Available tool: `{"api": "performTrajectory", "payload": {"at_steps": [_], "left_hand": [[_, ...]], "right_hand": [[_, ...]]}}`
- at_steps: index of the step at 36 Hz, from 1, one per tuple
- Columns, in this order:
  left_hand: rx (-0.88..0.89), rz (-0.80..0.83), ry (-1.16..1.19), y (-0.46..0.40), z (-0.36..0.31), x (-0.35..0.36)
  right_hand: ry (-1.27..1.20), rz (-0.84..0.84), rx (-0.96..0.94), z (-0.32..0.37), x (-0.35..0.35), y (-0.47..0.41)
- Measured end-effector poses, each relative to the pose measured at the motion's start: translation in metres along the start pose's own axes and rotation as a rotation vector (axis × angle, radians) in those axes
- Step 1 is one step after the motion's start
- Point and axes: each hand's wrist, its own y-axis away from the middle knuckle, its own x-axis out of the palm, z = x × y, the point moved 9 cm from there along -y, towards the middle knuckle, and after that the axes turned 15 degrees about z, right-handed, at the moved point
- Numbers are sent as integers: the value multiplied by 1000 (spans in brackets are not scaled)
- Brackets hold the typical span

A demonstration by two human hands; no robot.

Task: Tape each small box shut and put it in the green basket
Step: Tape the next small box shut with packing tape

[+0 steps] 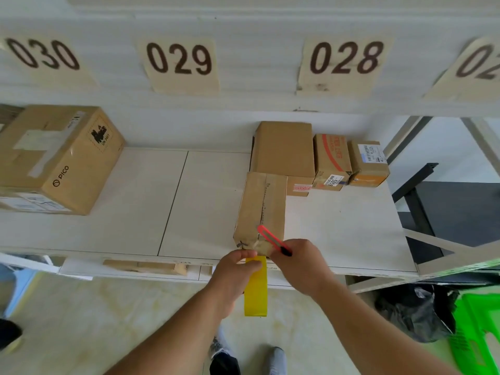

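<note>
**Tape being cut at the near end of a small box**

Left hand (236,269) curled round a roll of yellow tape (256,289), fingers pinched over the top of the roll, roll hanging on edge just off the front lip of the white table (338,226). Right hand (303,262) just beside it, touching or nearly so, closed on a red box cutter (272,240) with a black butt end. Cutter tip angled up and away from the right hand, laid over the near end of a narrow small box (261,209). Box lying lengthwise straight ahead of both hands, seam running down its top, near end touching the left fingertips, a crumpled bit of clear tape at that end between the two hands.

Beyond the narrow box, farther from the hands: a larger plain box (284,148), and to its right, in a row, a red-striped box (331,161) and an orange-banded box (368,163), each touching the next. Far ahead and left of the left hand, well apart, a big carton marked PICO (58,158). Above all of it, on the wall, number cards 030, 029 (180,60) and 028 (346,59).

Below and right of the right hand, down on the floor, the green basket (476,328), only partly in view, beside a black plastic bag (414,315). Whether anything lies inside the basket: cannot tell. Under the forearms, two shoes (276,359) on a pale tiled floor.
</note>
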Motion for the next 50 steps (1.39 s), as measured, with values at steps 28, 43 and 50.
{"api": "performTrajectory", "payload": {"at_steps": [28, 43, 50], "left_hand": [[-4, -77, -21, -3, 7, 8], [84, -7, -126, 1, -20, 1], [41, -19, -115, -1, -16, 4]], "right_hand": [[-123, -133, 72, -12, 9, -17], [-108, 8, -16, 1, 2, -13], [-135, 50, -64, -3, 1, -3]]}}
